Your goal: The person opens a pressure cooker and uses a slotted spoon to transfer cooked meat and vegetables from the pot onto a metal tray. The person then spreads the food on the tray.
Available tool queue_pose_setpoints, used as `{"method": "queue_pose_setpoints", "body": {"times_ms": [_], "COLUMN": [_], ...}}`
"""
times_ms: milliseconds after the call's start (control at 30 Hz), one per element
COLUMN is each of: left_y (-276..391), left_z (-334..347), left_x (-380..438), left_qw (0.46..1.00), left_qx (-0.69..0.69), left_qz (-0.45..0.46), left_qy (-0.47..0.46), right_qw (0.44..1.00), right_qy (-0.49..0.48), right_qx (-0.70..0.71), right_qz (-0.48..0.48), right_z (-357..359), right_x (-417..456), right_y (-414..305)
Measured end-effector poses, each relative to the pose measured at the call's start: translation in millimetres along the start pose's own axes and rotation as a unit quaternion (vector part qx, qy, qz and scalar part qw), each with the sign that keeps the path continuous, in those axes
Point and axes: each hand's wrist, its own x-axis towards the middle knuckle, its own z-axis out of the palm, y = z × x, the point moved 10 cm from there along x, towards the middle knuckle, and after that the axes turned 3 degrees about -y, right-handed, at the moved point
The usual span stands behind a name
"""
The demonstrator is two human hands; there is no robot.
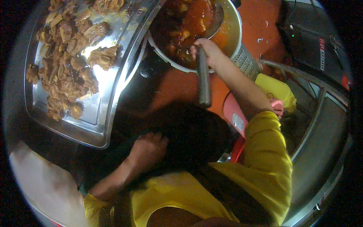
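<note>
My right hand (pixel 208 51) grips the dark handle (pixel 204 82) of a large ladle, whose round bowl (pixel 218 21) reaches into a metal pot (pixel 239 17). Reddish-brown stew with chunks (pixel 184 34) fills the part of the pot that shows. My left hand (pixel 150 144) rests low over my dark-clothed lap, fingers loosely spread and blurred, with no object visible in it. At the upper left, a shiny metal tray (pixel 93 113) bears many pieces of cooked brown meat (pixel 65 82).
A perforated metal piece (pixel 245 61) stands beside the pot. Right of it are a yellow plastic container (pixel 273 88) and a pink item (pixel 235 113). Reddish floor (pixel 178 88) shows below the pot. A black appliance (pixel 312 42) and metal frame (pixel 309 124) stand at the right.
</note>
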Motion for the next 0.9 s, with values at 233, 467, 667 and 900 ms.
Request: {"method": "queue_pose_setpoints", "body": {"times_ms": [233,467,667,900], "left_y": [-2.5,3.7,2.8,1.0], "left_z": [-1.6,7.0,8.0,18.6], "left_x": [-0.4,-1.8,-5.5,-8.7], "left_qw": [0.999,1.000,0.999,0.992], "left_qx": [0.019,0.009,0.034,0.032], "left_qz": [-0.030,-0.014,-0.027,-0.048], "left_qy": [0.015,0.019,-0.015,-0.111], "right_qw": [0.990,0.972,0.969,0.913], "right_qy": [-0.101,-0.172,-0.209,-0.304], "right_qx": [0.089,0.158,0.121,0.263], "right_qz": [0.035,-0.012,-0.043,0.073], "right_z": [-7.2,38.9,35.1,47.7], "right_x": [-24.5,-14.8,8.6,-22.8], "right_y": [7.7,3.0,9.9,25.3]}}
